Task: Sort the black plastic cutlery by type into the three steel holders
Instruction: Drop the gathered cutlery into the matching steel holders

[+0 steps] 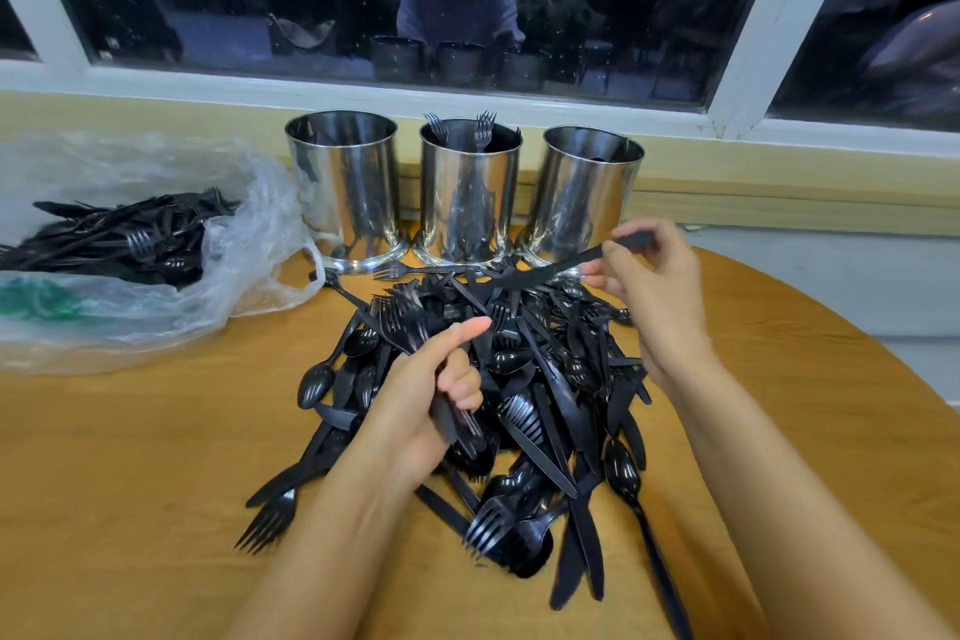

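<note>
**Knife lifted, forks bunched, holders just beyond**

At the left of the counter (pixel 130 457), a plastic bag (pixel 249 244) spills more cutlery. The left hand (pixel 415 411), over the pile (pixel 545 405), is curled round a bunch of forks (pixel 402 322), tines pointing up and left. The middle holder (pixel 470 203), already showing fork heads, stands straight beyond it. The right hand (pixel 654 286) pinches a knife (pixel 524 278) by its handle end, blade slanting down-left over the pile. The right holder (pixel 582 203) is the nearest to that hand; I cannot tell what it holds.
</note>
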The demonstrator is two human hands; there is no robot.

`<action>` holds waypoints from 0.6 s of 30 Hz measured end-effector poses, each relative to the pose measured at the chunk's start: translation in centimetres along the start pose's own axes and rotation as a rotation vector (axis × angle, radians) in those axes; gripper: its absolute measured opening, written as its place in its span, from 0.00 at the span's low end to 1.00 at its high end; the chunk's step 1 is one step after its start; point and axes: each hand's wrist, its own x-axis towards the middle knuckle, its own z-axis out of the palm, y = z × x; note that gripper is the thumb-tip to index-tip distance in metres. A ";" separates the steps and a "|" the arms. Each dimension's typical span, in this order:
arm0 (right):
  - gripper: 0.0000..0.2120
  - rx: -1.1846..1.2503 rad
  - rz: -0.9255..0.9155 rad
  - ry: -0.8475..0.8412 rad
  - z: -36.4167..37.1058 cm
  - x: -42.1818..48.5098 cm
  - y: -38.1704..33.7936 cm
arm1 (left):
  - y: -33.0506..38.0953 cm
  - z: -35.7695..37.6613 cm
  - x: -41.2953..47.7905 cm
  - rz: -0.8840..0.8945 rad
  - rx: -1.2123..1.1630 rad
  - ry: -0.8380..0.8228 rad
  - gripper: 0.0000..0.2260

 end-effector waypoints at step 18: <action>0.03 -0.308 0.011 -0.357 2.0 -6.1 4.2 | -0.3 0.0 0.1 0.162 0.095 0.122 0.12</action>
